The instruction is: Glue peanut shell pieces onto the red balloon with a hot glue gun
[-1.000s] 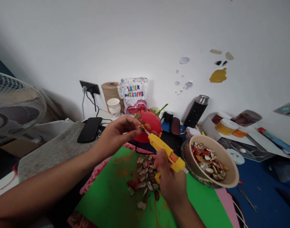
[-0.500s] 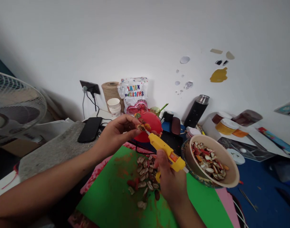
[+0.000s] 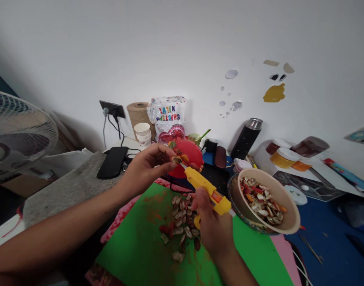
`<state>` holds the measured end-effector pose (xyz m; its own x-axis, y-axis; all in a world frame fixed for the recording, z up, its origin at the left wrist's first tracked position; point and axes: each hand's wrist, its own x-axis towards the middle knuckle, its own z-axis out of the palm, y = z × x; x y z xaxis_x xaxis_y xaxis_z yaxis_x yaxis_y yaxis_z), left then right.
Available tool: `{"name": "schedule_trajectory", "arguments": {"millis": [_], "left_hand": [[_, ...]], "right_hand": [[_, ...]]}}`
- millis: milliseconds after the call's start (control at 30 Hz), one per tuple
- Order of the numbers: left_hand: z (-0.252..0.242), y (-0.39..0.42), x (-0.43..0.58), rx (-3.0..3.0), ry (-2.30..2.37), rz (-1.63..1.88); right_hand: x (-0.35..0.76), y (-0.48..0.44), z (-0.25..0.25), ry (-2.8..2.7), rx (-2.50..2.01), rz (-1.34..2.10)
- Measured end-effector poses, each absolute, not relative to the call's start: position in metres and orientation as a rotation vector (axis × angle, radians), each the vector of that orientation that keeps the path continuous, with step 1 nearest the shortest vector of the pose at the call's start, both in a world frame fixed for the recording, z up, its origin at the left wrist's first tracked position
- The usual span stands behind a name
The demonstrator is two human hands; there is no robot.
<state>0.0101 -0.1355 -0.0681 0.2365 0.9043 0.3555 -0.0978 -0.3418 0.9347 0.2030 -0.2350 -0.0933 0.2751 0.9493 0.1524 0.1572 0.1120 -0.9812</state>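
Yellow catches my eye: the right hand (image 3: 214, 228) clenches a glue gun (image 3: 204, 183), aimed at a nutshell (image 3: 176, 159) the left hand (image 3: 152, 162) pinches.

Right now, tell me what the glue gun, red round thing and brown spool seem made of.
Glue gun: probably hard plastic, slightly glossy, with crisp molded edges. Red round thing: perhaps balloon rubber, smooth with a soft sheen. Brown spool: likely jute-like twine, matte, with fine wound ridges.

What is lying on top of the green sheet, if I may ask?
A loose cluster of shells, mostly pale, some red or dark, lies on the smeared green sheet. The right hand, holding a yellow glue gun, hides the area behind it.
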Motion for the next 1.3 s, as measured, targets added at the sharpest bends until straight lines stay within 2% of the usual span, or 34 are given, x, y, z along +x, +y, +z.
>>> {"name": "schedule_trajectory", "arguments": {"millis": [1300], "left_hand": [[-0.0696, -0.1344, 0.0112, 1.585, 0.788, 1.265]], "right_hand": [[0.2042, -0.2327, -0.0980, -1.201, -1.328, 0.763]]}}
